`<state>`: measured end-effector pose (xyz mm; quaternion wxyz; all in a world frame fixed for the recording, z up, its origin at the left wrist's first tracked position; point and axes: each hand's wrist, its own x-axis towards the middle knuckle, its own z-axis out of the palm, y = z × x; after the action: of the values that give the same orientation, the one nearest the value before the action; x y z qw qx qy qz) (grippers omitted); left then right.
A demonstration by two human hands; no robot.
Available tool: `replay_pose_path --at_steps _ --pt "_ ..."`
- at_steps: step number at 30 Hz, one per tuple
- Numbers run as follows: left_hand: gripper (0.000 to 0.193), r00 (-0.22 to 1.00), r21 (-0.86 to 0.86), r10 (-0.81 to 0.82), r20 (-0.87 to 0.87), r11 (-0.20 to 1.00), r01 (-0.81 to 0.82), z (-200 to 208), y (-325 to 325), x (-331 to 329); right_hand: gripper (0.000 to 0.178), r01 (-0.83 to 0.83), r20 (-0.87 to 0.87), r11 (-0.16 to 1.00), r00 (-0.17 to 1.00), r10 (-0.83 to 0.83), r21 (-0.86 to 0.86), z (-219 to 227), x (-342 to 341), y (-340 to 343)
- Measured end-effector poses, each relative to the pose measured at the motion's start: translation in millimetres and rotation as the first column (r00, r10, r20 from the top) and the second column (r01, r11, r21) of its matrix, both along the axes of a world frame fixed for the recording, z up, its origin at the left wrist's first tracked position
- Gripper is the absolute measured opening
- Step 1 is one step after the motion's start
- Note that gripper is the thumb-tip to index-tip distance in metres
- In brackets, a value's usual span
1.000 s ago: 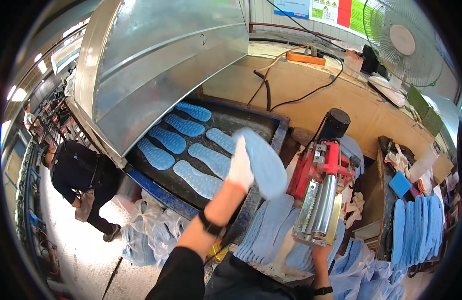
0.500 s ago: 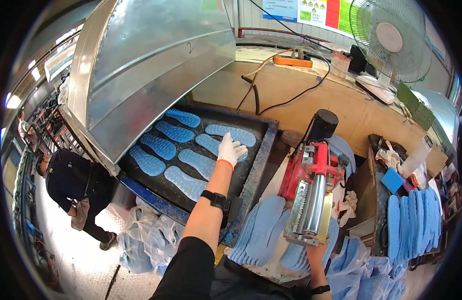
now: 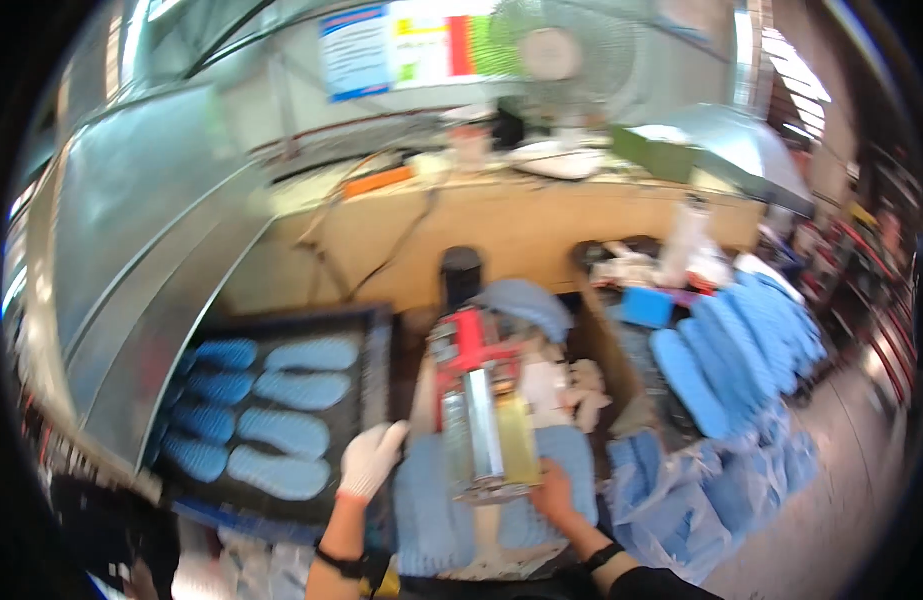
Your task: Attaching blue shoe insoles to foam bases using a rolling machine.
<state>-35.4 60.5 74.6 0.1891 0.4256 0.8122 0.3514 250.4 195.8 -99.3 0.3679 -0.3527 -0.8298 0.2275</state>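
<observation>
My left hand (image 3: pixel 373 460), in a white glove, hovers by the right rim of a dark tray (image 3: pixel 379 370). Its fingers are smeared by motion. Light-blue insoles (image 3: pixel 279 472) lie in rows in that tray. In front of me stands a red machine with a shiny metal roller (image 3: pixel 484 425). My bare right hand (image 3: pixel 554 495) is at the machine's near right corner, beside a stack of blue insoles (image 3: pixel 573 465); its fingertips are partly hidden there. Another blue insole stack (image 3: pixel 429 500) lies left of the roller.
A sheet-metal hood (image 3: pixel 141 260) rises over the tray's left side. On the right, more insoles (image 3: pixel 746 335) rest on a bench near a blue block (image 3: pixel 647 307) and a bottle (image 3: pixel 684 240). Bagged insoles (image 3: pixel 706 500) sit below. A fan (image 3: pixel 551 55) stands on the back ledge.
The view has swung to the right. My left hand has left the insole at the tray's upper right and come back toward me, to the tray's edge. My right hand stays by the roller machine.
</observation>
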Motion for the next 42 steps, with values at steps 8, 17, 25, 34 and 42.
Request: replay_pose_path --at_steps 8,17,25,34,42 --pt "0.041 0.962 0.402 0.258 -0.084 0.892 -0.205 -65 -17 7 0.012 0.013 -0.054 0.999 0.998 -0.011 0.034 29 -1 -12" --pt "0.031 0.943 0.402 0.331 -0.033 0.868 -0.291 -59 -16 9 0.014 -0.032 -0.126 0.999 0.991 0.034 0.018 34 -7 -9" --pt "0.025 0.977 0.450 0.206 0.059 0.868 -0.211 -71 -17 5 0.013 -0.049 -0.064 0.999 0.997 0.048 -0.013 29 -4 -8" --pt "0.018 0.977 0.480 0.189 0.103 0.851 -0.215 -83 -17 -2 0.010 -0.024 -0.030 1.000 0.999 0.024 -0.008 30 -5 -9" --pt "0.056 0.968 0.447 0.243 -0.070 0.875 -0.187 -66 -17 8 0.012 0.053 0.031 0.997 0.998 -0.051 -0.048 14 -5 -2"
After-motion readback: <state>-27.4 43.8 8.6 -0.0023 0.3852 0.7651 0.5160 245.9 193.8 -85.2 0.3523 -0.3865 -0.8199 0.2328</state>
